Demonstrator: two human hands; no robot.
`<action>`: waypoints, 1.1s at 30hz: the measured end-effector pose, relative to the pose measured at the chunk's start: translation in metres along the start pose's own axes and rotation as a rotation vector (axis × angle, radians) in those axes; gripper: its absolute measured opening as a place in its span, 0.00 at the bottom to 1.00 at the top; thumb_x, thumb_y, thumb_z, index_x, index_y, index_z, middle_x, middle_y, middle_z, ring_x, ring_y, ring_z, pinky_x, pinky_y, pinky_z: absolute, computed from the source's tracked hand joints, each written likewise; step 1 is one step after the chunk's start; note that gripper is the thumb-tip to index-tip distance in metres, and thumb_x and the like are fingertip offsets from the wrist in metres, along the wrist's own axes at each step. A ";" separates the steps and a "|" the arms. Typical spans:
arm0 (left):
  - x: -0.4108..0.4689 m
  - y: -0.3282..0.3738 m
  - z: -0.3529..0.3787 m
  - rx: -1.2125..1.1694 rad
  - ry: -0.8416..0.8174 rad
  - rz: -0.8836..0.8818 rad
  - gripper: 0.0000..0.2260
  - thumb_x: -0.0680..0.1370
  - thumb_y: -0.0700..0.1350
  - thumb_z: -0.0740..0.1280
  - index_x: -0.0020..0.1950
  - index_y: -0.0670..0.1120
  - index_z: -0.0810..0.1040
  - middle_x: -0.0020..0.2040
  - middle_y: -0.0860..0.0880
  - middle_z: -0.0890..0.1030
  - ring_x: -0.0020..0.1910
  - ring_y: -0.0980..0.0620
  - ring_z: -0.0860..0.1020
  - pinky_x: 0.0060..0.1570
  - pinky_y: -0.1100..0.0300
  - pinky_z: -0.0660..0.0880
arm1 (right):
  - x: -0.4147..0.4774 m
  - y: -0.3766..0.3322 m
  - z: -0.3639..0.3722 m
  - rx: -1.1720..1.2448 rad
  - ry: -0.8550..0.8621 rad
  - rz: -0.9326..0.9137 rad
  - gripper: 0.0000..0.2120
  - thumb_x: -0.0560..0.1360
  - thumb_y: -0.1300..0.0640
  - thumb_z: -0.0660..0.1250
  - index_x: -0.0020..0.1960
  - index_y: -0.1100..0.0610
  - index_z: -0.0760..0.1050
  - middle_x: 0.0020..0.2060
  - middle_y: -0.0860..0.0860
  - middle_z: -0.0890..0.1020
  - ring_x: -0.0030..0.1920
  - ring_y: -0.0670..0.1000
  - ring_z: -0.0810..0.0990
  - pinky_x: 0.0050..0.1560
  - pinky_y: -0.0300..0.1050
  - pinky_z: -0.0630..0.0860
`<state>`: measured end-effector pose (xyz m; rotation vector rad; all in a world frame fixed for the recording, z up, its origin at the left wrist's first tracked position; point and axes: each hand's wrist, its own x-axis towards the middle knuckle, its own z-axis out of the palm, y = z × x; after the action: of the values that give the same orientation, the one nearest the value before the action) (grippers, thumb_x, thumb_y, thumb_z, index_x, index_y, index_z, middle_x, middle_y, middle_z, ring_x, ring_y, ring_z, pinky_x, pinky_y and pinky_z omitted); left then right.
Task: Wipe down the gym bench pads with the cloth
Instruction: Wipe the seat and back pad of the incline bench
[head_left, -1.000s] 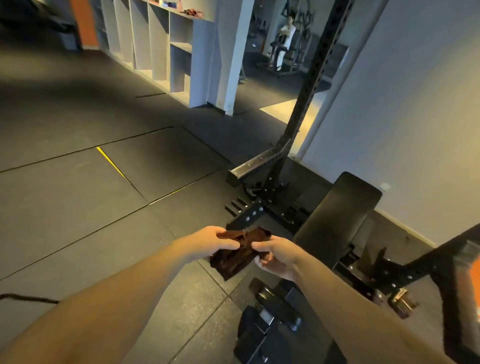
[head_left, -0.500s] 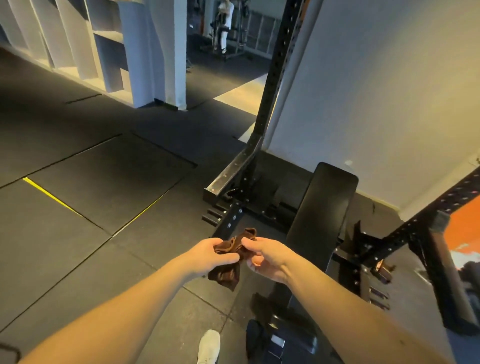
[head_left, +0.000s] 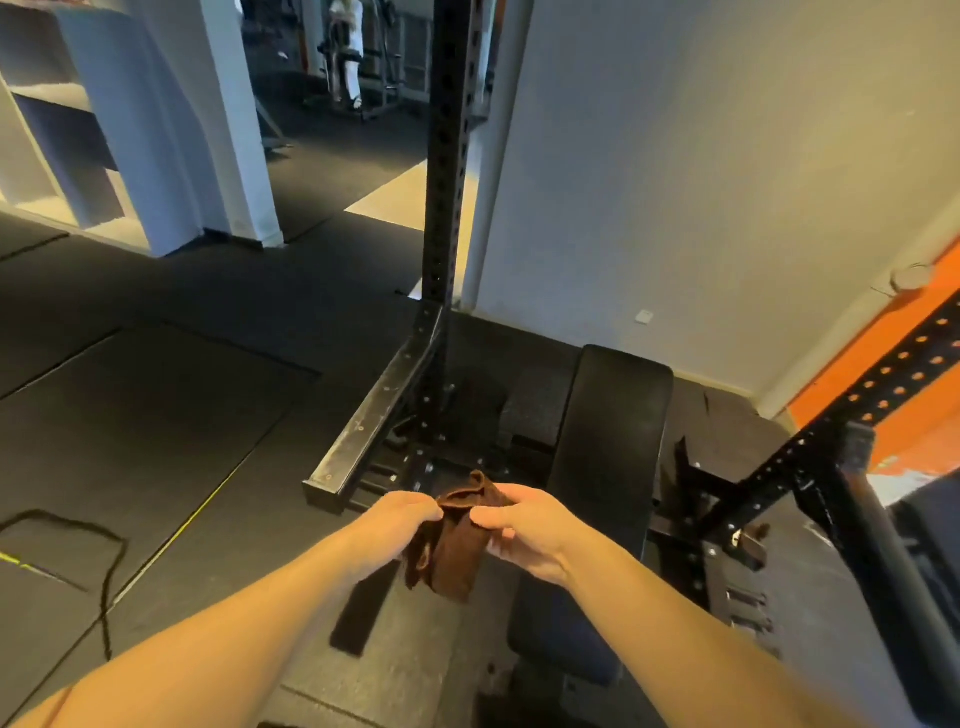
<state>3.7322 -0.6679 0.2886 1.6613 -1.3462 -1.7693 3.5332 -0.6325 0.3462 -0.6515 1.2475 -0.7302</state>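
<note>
You stand on dark rubber floor tiles crossed by a thin yellow line, with white shelving and a white pillar on your left, a black perforated rack upright ahead, a plain pale wall on your right, and a warm sunlit patch beyond

Gym: power rack, bench pad

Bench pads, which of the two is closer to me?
The seat pad, the short one low in the view, nearest your body. The long back pad stretches away beyond the brown cloth towards the wall.
</note>
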 end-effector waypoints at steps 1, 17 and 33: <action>0.017 0.000 0.001 -0.049 0.021 -0.051 0.07 0.73 0.51 0.69 0.41 0.49 0.82 0.45 0.48 0.85 0.47 0.49 0.83 0.60 0.49 0.76 | 0.004 -0.006 -0.009 0.002 0.008 -0.009 0.14 0.78 0.73 0.66 0.61 0.62 0.81 0.50 0.59 0.86 0.51 0.55 0.85 0.56 0.48 0.79; 0.221 0.110 0.023 -0.053 -0.281 -0.086 0.18 0.70 0.55 0.73 0.55 0.45 0.86 0.51 0.46 0.87 0.53 0.45 0.84 0.63 0.45 0.77 | 0.131 -0.095 -0.089 -0.044 0.641 -0.080 0.48 0.74 0.71 0.74 0.83 0.50 0.51 0.64 0.59 0.79 0.60 0.59 0.81 0.60 0.59 0.81; 0.333 0.202 0.029 0.477 -0.494 0.528 0.08 0.73 0.44 0.76 0.38 0.58 0.85 0.38 0.56 0.83 0.42 0.57 0.81 0.48 0.57 0.78 | 0.192 -0.162 -0.141 -0.929 0.648 0.081 0.19 0.71 0.60 0.76 0.60 0.49 0.82 0.52 0.48 0.82 0.49 0.47 0.82 0.45 0.36 0.79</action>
<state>3.5581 -1.0160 0.2607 0.9126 -2.3150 -1.6584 3.4035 -0.8891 0.3299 -1.1479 2.2352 -0.2461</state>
